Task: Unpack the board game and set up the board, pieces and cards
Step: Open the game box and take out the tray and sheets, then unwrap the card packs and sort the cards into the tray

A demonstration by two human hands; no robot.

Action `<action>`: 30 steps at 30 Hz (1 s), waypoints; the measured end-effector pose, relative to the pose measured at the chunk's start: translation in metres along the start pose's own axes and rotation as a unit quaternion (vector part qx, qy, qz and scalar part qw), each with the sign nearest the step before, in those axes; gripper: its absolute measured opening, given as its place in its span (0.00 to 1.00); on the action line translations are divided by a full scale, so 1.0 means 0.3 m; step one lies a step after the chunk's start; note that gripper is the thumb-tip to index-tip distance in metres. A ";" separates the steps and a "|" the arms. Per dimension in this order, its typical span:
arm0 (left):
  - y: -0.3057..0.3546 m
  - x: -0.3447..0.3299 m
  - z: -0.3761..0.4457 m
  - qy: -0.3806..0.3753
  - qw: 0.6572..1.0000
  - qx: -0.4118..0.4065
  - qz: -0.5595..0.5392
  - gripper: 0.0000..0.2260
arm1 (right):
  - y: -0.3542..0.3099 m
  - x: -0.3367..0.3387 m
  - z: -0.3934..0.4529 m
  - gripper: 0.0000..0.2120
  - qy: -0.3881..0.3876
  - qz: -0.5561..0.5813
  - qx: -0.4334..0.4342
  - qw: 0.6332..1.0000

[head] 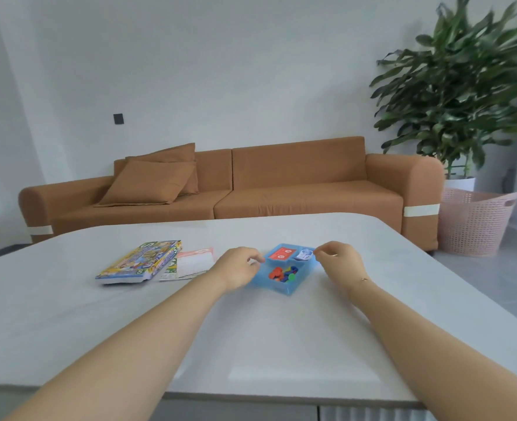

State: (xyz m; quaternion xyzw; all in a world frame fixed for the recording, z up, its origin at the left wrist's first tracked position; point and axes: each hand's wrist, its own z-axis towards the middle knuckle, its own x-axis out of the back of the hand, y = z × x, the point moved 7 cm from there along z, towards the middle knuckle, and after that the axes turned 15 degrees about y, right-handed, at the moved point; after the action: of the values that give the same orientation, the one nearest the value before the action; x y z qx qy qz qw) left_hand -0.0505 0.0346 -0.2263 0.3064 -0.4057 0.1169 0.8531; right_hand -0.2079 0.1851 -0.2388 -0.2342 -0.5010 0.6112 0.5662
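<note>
A blue plastic tray sits mid-table, holding red cards, a small blue-and-white item and several coloured round tokens. My left hand grips the tray's left rim with curled fingers. My right hand pinches the tray's far right corner. To the left lies the colourful game box lid, and beside it a folded board with paper sheets on top.
The pale table has its front edge near me. Behind it stands an orange sofa with cushions. A large potted plant and a pink laundry basket stand at the right.
</note>
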 end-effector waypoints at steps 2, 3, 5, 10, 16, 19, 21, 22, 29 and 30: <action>0.020 -0.023 -0.005 -0.009 0.999 -0.037 0.027 0.13 | 0.019 -0.025 0.005 0.10 -0.029 -0.048 0.009 0.998; 0.026 -0.023 -0.008 -0.006 0.998 -0.053 0.034 0.13 | 0.022 -0.033 0.007 0.10 -0.034 -0.065 0.015 0.997; 0.030 -0.017 -0.026 -0.004 0.997 -0.074 0.036 0.12 | 0.019 -0.038 0.009 0.10 -0.034 -0.080 0.019 0.996; 0.014 0.027 -0.094 -0.043 0.995 -0.081 0.044 0.09 | -0.025 -0.068 -0.021 0.08 -0.095 -0.100 0.040 0.990; 0.029 0.156 -0.035 0.030 0.997 -0.064 0.005 0.07 | -0.134 -0.025 -0.048 0.05 -0.165 -0.131 0.068 0.975; 0.020 0.134 0.000 0.049 0.997 -0.051 -0.012 0.09 | -0.184 -0.011 -0.085 0.07 -0.273 -0.212 0.082 0.935; 0.021 0.087 0.012 0.023 0.998 -0.051 -0.009 0.10 | -0.201 0.000 -0.106 0.10 -0.321 -0.236 0.072 0.915; 0.019 0.063 0.013 0.008 0.999 -0.048 -0.004 0.11 | -0.208 0.003 -0.116 0.11 -0.334 -0.247 0.076 0.906; 0.017 -0.008 -0.024 -0.115 0.992 -0.052 0.012 0.13 | -0.180 -0.047 -0.143 0.09 -0.362 -0.264 0.119 0.886; 0.014 0.001 -0.025 -0.120 0.992 -0.047 0.011 0.13 | -0.176 -0.049 -0.140 0.09 -0.358 -0.270 0.123 0.885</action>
State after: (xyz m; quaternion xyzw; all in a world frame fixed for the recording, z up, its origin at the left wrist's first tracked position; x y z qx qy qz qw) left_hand -0.0474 0.0425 -0.2279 0.2736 -0.5134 0.0697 0.8104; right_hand -0.1443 0.1784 -0.2130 0.2161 -0.6345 0.5336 0.5158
